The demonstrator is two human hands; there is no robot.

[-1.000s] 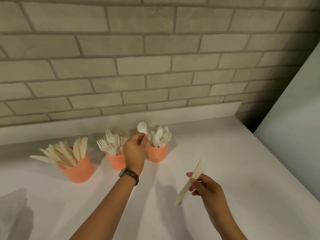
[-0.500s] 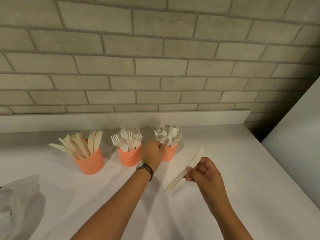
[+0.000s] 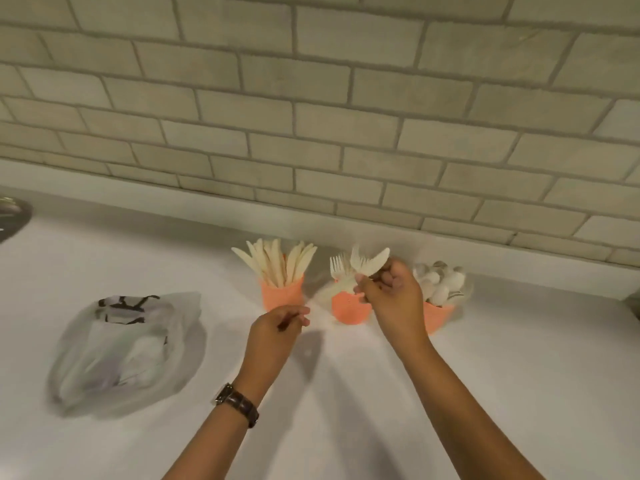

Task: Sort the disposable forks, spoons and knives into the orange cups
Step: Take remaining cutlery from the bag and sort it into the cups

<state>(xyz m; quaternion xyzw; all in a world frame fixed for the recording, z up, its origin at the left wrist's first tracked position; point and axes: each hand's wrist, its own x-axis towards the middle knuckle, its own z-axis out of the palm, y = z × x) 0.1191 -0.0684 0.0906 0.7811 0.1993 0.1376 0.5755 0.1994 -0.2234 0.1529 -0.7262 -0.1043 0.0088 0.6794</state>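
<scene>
Three orange cups stand in a row by the brick wall. The left cup (image 3: 282,295) holds knives, the middle cup (image 3: 348,310) holds forks, and the right cup (image 3: 439,316) holds spoons. My right hand (image 3: 393,297) is shut on a pale disposable knife (image 3: 375,262), held in front of the fork cup with the blade tip up and to the right. This hand covers part of the spoon cup. My left hand (image 3: 277,329) hovers low in front of the knife cup, fingers pinched together with nothing visible in them.
A crumpled clear plastic bag (image 3: 128,344) with more pale cutlery lies on the white counter (image 3: 519,375) to the left. A dark round object (image 3: 12,214) sits at the far left edge. The brick wall rises right behind the cups.
My left hand let the spoon go in the right cup and drew back leftward. My right hand carried the knife up to the cups. The bag came into view.
</scene>
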